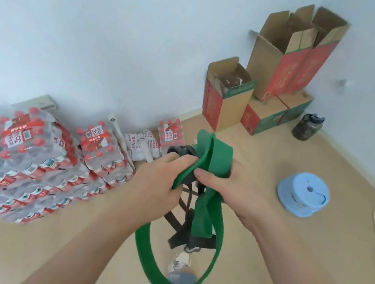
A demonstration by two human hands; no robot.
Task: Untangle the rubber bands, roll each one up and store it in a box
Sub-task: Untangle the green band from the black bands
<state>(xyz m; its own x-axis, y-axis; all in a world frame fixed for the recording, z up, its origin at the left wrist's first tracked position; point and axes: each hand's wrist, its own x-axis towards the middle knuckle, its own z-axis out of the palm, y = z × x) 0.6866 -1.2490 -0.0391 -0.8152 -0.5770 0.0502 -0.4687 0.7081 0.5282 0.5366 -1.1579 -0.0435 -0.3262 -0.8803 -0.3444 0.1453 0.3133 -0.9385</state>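
The left hand (160,181) and right hand (232,190) both grip a tangle held above the floor (263,151): a wide green band (214,161) looping down below them, with dark bands (180,234) caught in it. Open cardboard boxes (228,97) stand by the wall (123,39), well apart.

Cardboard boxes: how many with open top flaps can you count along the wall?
3: the short box on the floor, the left tall box and the right tall box, both standing on closed boxes. Others may hide behind them.
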